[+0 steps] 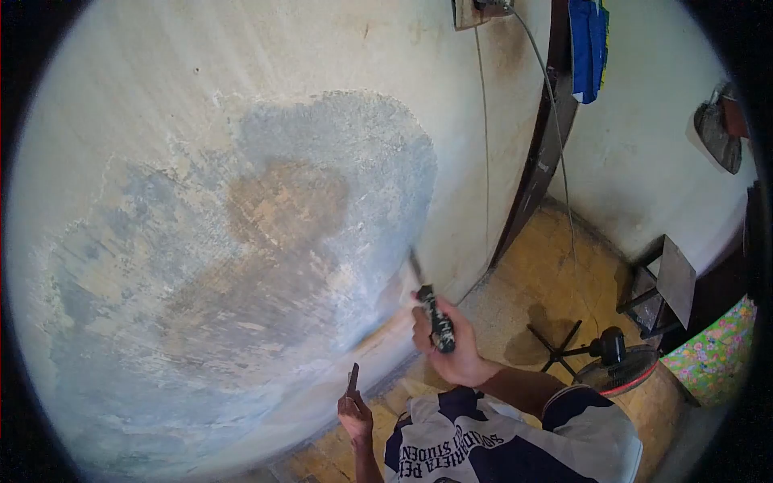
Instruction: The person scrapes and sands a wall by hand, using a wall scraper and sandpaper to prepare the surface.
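Observation:
My right hand (455, 346) is wrapped around the dark, paint-spattered handle of a scraper (437, 322). Its thin blade points up at the wall (459, 185), by the right edge of a rough grey patch (378, 137) where the paint is off. A brown, bare spot (290, 201) shows in the middle of that patch. Lower down, my left hand (355, 417) grips a thin, dark, flat tool (353, 380) seen nearly edge-on; I cannot tell its kind. It stands upright close to the foot of the wall.
A pedestal fan (616, 354) stands on the tan floor (531, 266) to the right, its cable running up to a wall socket box (471, 12). Beyond it are a small metal-framed stand (672, 282) and a flowered cloth (717, 354). A blue bag (588, 48) hangs near the dark door frame (531, 177).

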Motion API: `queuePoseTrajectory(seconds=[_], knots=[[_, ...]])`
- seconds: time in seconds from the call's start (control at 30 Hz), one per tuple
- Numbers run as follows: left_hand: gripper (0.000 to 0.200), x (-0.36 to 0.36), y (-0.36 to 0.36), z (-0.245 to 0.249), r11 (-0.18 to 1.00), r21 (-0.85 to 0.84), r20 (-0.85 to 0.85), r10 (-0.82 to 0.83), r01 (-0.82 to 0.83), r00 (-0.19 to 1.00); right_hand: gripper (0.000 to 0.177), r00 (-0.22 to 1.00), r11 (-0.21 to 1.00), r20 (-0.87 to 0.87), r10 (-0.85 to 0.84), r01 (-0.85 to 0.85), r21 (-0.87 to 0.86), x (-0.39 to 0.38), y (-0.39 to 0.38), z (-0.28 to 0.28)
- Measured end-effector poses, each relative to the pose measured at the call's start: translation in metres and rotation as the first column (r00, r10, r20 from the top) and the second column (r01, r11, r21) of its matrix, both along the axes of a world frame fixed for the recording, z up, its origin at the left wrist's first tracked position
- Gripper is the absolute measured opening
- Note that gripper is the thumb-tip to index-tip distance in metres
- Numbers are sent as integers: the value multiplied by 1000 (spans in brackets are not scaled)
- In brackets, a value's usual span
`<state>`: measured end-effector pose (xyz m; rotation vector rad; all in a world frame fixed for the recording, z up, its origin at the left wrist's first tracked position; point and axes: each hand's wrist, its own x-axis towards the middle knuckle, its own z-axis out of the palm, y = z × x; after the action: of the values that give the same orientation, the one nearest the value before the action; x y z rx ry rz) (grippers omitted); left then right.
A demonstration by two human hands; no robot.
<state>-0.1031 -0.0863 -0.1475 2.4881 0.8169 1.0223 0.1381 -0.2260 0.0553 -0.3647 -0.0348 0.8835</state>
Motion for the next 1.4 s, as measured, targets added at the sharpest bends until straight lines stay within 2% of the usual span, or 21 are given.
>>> queuePoseTrajectory(seconds=[0.03, 0.07, 0.2, 0.3, 0.33, 0.37, 0.43, 0.47, 0.57, 0.6, 0.7, 0.8, 0.9, 1.0, 1.1, 1.2, 1.3, 1.33, 1.4], knots=[[11, 2, 0, 0, 1000, -4, -24, 10, -10, 1000, 36, 997, 996, 5, 82, -82, 25, -4, -1, 4], [11, 2, -2, -1, 1000, -11, -51, 18, -18, 999, 38, 998, 996, 15, -62, 63, -70, 2, 10, -9], [12, 6, -3, 4, 999, -36, -31, 26, -27, 999, 39, 987, 971, 160, 14, 24, -238, 23, 13, -20], [13, 6, -3, 0, 999, -25, -1, 22, -22, 1000, 41, 893, 904, 397, 213, -26, -427, 25, -3, -26], [13, 4, -2, -6, 1000, -9, 3, 14, -14, 1000, 47, 859, 906, 433, 272, -78, -415, 24, -10, -35], [13, 2, -1, -12, 1000, 6, 6, 8, -8, 1000, 48, 773, 876, 530, 350, -68, -478, 20, -18, -40], [11, 4, -9, 5, 995, -100, -21, -22, 20, 1000, 50, 551, 806, 664, 506, -28, -592, 15, -33, -45], [10, 4, -11, 8, 992, -127, -30, -26, 22, 999, 57, 276, 707, 700, 659, 92, -701, 17, -43, -38], [9, 6, -17, 8, 988, -152, -48, -20, 13, 999, 60, -231, 581, 533, 814, 343, -738, 14, -60, 3], [9, 6, -19, 7, 989, -149, -53, -19, 11, 998, 63, -279, 652, 593, 756, 410, -638, 14, -63, 2], [9, 8, -20, 0, 994, -112, -56, -24, 18, 998, 64, -147, 445, 432, 890, 491, -749, 28, -72, 33], [9, 12, -25, -3, 996, -88, -39, 6, -10, 999, 45, -139, 632, 689, 712, 554, -541, 50, -87, 33], [9, 16, -30, 2, 994, -105, -16, 31, -32, 999, 35, 54, 775, 931, 362, 538, -332, 56, -86, 44], [9, 17, -33, 0, 996, -73, -46, 51, -54, 998, 35, -87, 866, 984, 154, 492, -92, 72, -79, 43], [11, 16, -40, -2, 991, -69, -77, 109, -114, 991, 35, 72, 954, 988, 137, 259, -151, 82, -64, 36], [13, 20, -51, 8, 982, -105, -84, 149, -157, 985, 27, -2, 972, 983, 182, 155, -179, 84, -48, 28], [13, 23, -58, 9, 975, -108, -59, 191, -196, 980, 29, -340, 992, 940, 32, 126, 12, 87, -29, 42], [13, 25, -59, 10, 975, -96, -45, 196, -200, 980, 35, -411, 991, 912, -13, 119, 68, 86, -22, 38], [11, 26, -63, 9, 968, -96, -55, 228, -233, 972, 36, -494, 985, 859, -133, 33, 171, 84, -12, 23]])
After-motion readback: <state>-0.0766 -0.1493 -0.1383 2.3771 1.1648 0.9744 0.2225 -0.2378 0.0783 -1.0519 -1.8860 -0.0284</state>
